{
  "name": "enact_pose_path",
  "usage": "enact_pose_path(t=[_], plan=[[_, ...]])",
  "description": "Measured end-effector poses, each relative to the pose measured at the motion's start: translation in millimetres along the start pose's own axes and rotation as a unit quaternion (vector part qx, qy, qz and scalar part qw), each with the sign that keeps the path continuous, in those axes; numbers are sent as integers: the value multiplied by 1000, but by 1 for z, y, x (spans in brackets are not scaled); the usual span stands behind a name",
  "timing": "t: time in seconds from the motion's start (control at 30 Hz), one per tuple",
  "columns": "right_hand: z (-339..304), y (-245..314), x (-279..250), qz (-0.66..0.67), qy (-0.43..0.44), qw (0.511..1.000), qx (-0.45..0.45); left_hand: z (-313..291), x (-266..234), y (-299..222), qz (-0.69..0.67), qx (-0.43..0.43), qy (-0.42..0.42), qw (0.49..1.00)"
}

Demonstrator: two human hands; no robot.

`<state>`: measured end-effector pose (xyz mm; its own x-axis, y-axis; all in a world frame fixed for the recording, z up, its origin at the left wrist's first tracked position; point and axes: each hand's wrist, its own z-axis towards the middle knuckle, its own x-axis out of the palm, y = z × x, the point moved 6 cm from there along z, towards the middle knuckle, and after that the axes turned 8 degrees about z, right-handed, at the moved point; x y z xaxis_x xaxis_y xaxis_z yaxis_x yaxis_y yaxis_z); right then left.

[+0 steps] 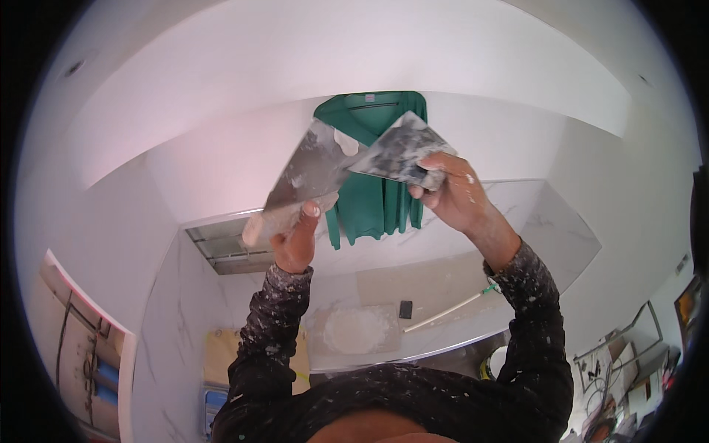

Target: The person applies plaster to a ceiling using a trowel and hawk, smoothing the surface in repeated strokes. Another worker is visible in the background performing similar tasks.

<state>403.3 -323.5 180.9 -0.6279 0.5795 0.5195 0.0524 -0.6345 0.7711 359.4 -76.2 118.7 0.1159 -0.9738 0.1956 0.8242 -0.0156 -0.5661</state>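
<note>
Both arms are raised in front of me, in dark sleeves spotted with white. My left hand is closed on a wide steel plastering trowel with a pale handle; a lump of white putty sits at its blade's upper edge. In my right hand is a broad putty knife, its blade smeared with white and grey. The two blades meet or overlap at their inner corners; whether they touch I cannot tell. Behind them a green long-sleeved top hangs against the white wall.
Below is a marble-patterned ledge with a white-smeared board, a small dark rectangular object and a pale stick with a green end. A bucket stands lower right. Cables and tools clutter the far right.
</note>
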Motion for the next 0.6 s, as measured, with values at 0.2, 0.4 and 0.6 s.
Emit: enact_pose_path(t=[0.2, 0.4, 0.6], plan=[[17, 17, -13, 111, 76, 990, 47, 16, 61, -24, 196, 232, 136, 943], [-4, 136, -92, -94, 1, 947, -307, 32, 50, 12, 399, 141, 229, 877], [0, 369, -204, -366, -201, 674, -610, 12, 8, 26, 348, -43, 183, 918]])
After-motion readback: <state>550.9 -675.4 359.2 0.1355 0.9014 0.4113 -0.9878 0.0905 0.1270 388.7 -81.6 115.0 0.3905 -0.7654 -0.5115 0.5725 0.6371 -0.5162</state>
